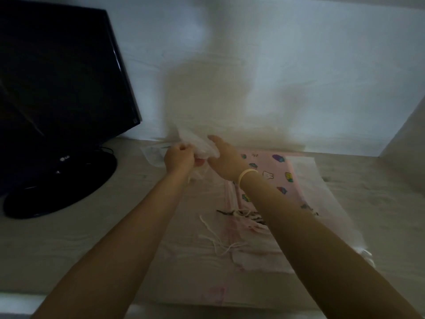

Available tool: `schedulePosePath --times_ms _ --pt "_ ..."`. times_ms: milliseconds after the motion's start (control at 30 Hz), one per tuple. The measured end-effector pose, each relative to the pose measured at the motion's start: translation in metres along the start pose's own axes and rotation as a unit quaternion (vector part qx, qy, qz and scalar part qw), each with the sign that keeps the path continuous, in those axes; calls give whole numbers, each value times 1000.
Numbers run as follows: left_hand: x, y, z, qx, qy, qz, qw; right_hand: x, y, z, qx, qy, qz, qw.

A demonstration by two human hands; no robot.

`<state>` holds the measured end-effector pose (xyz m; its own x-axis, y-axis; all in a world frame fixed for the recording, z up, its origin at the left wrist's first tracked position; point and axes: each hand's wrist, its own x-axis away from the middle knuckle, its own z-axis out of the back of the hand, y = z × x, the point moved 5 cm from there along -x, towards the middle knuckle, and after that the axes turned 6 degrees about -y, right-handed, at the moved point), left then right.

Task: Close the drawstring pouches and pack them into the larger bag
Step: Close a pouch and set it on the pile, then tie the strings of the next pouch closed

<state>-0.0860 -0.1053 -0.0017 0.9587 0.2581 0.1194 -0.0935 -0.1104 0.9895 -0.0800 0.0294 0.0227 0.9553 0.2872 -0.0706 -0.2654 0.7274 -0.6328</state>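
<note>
Both hands meet at the far edge of the table (69, 245), lifted just above it near the wall. The left hand (179, 158) is curled tight on the lower end of a sheer white pouch (200, 146), while the right hand (224, 157) grips its side, fingers wrapped around the thin fabric. The pouch's long axis runs from upper left to lower right, between the 2 hands. Nearer the person, under the right forearm, lies the pink printed bag (271, 171), flat and soft, with loose white cords (220, 240) over gauzy, crumpled pouches. A glossy black monitor (57, 88) stands to the left.
</note>
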Motion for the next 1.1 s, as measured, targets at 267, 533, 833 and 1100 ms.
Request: schedulePosePath --times_ms 267,533,833,1100 --pt "22 32 20 -508 79 -324 794 -24 -4 -33 49 13 -5 999" --pt "-7 -26 19 -715 -116 -197 661 -22 4 -56 121 -156 -28 980" --pt "19 -5 -21 -699 -114 -251 660 25 26 -1 130 -145 -65 979" --pt "81 -21 -95 -556 -360 -114 740 88 60 45 148 -168 -127 966"
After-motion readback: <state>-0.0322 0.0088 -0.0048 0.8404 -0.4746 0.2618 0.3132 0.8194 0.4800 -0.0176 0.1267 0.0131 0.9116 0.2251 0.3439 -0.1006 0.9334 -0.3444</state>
